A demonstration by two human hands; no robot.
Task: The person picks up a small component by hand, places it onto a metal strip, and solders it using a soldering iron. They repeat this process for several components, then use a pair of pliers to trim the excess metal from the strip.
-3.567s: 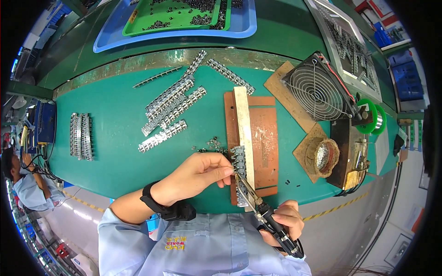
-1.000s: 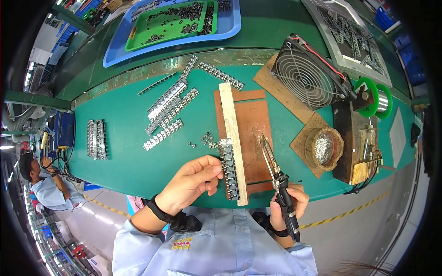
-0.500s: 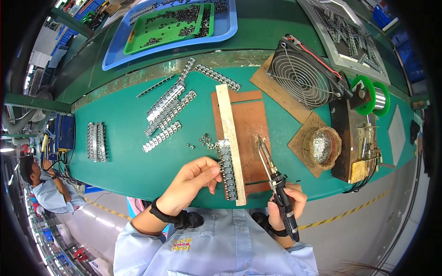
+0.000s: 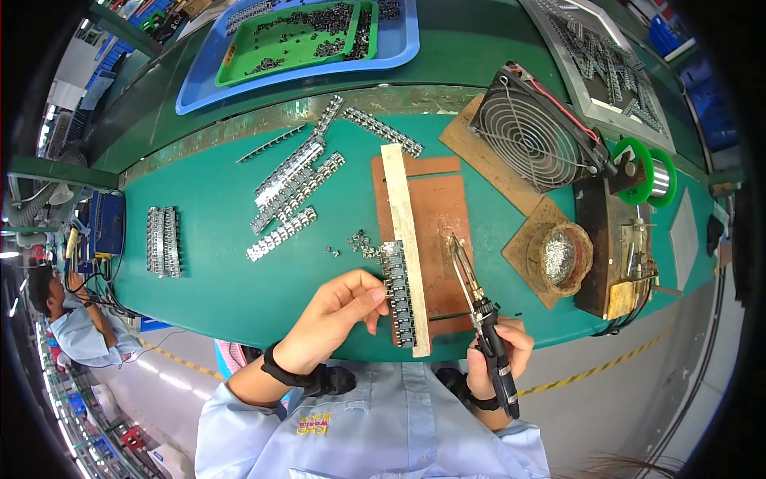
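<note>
My right hand is wrapped round a black-handled soldering iron, its metal tip pointing up and away over a reddish-brown board. A pale wooden bar lies lengthwise on that board. Along the bar's left side, at the near end, rests a strip of small dark electronic parts with metal pins. Thumb and forefinger of my left hand pinch together at the strip's left edge; whatever sits between the fingertips is too small to make out. Several tiny loose metal parts lie just beyond.
More part strips lie across the green mat, with a stack at far left. A fan, a solder-filled bowl and a green wire spool stand right. Behind are a blue tray and a metal-framed tray. A person sits left.
The whole view has shifted very slightly. Both hands, the soldering iron and the strip keep nearly the same places relative to each other.
</note>
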